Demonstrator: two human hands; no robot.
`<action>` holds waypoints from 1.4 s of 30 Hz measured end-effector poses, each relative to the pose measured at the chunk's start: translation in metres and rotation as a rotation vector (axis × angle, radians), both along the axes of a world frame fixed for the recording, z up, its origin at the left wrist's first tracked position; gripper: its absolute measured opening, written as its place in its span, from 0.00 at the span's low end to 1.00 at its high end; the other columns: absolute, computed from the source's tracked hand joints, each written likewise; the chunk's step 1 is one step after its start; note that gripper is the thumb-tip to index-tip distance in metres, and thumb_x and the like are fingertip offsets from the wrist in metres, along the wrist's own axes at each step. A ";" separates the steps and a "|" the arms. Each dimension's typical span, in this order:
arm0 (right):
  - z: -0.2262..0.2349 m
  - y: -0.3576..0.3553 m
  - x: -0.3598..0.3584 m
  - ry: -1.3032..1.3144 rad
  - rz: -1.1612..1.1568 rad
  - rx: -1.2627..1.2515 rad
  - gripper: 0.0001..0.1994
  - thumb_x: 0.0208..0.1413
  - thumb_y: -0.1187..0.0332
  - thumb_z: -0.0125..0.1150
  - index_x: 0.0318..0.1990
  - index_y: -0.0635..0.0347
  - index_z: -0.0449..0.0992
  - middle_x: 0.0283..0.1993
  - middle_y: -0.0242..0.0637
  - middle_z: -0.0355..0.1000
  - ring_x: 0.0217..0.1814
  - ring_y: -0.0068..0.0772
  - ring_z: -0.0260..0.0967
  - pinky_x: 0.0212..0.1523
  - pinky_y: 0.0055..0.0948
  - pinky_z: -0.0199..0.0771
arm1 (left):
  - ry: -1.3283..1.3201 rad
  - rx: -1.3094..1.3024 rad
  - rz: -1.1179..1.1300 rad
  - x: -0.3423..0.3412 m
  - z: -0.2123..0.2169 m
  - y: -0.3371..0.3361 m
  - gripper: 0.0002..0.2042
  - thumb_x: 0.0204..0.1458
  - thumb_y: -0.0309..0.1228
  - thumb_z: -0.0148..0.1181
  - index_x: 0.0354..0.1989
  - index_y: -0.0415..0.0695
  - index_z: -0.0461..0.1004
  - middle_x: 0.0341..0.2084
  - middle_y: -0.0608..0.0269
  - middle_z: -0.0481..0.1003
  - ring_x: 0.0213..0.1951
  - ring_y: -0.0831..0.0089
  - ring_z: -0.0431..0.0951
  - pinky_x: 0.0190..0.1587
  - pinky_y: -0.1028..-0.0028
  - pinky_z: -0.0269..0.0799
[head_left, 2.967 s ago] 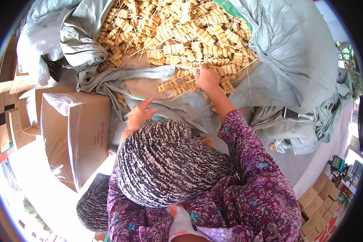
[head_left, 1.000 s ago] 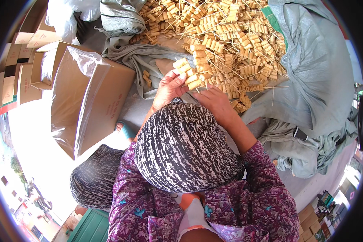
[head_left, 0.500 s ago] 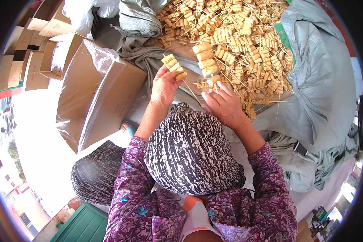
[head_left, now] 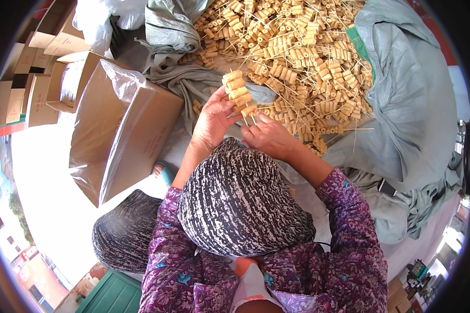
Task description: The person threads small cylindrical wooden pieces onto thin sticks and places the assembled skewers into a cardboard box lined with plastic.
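Skewers (head_left: 237,89) threaded with several short tan rolled pieces are held up between my two hands, in front of the pile. My left hand (head_left: 212,117) is closed round the rolls from the left side, its fingertips against them. Below, my right hand (head_left: 270,136) pinches the thin sticks near the lowest roll. The rolls overlap closely, so I cannot tell exactly how many skewers are in each hand. Just beyond lies a large heap of similar skewers (head_left: 308,62), with bare sticks poking out in all directions.
A tall open carton (head_left: 151,130) with a clear plastic liner stands at the left; more cartons (head_left: 39,99) are stacked behind it. Grey-green sheeting (head_left: 397,104) borders the heap on the right. A phone (head_left: 387,187) lies on it. My patterned knee (head_left: 243,195) is below my hands.
My right hand has moved left and brought its skewer up against the one in my left hand. The two sets of rolls, earlier apart, now overlap.
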State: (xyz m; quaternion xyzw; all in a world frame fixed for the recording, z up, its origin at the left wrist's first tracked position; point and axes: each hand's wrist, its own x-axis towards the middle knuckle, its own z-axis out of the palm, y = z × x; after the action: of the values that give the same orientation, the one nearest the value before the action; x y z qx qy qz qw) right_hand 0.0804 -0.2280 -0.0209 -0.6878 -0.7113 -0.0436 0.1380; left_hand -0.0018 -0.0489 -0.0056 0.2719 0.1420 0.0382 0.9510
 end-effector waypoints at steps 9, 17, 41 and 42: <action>0.013 0.003 0.007 -0.002 0.147 -0.227 0.12 0.54 0.64 0.53 0.45 0.57 0.71 0.36 0.35 0.72 0.38 0.38 0.74 0.59 0.44 0.68 | 0.281 0.108 0.195 0.001 -0.013 0.006 0.17 0.58 0.36 0.57 0.54 0.45 0.70 0.42 0.61 0.75 0.43 0.67 0.78 0.46 0.60 0.77; 0.012 -0.008 -0.006 0.297 -0.268 0.223 0.10 0.49 0.68 0.61 0.40 0.57 0.74 0.38 0.36 0.73 0.36 0.38 0.72 0.39 0.37 0.74 | 0.259 0.024 0.257 0.000 -0.026 0.007 0.18 0.52 0.35 0.56 0.50 0.44 0.68 0.42 0.61 0.74 0.45 0.66 0.75 0.49 0.61 0.74; -0.024 0.019 -0.018 0.551 -0.424 0.188 0.09 0.50 0.65 0.63 0.40 0.53 0.78 0.30 0.38 0.76 0.31 0.43 0.74 0.33 0.37 0.74 | 0.088 -0.124 0.218 -0.001 -0.041 0.004 0.17 0.50 0.34 0.59 0.47 0.42 0.70 0.42 0.56 0.74 0.47 0.60 0.75 0.53 0.58 0.73; -0.023 0.017 -0.015 0.571 -0.402 0.161 0.10 0.51 0.65 0.63 0.40 0.53 0.78 0.30 0.39 0.76 0.31 0.44 0.74 0.33 0.37 0.74 | 0.115 -0.108 0.207 -0.003 -0.041 0.005 0.17 0.50 0.36 0.59 0.47 0.42 0.71 0.43 0.55 0.75 0.46 0.58 0.76 0.52 0.58 0.73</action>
State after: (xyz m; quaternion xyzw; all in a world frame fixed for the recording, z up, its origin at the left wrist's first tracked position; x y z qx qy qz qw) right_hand 0.0653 -0.2106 -0.0439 -0.7853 -0.4887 0.0681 0.3738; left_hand -0.0044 -0.0437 -0.0468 0.2059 0.2252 0.1129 0.9456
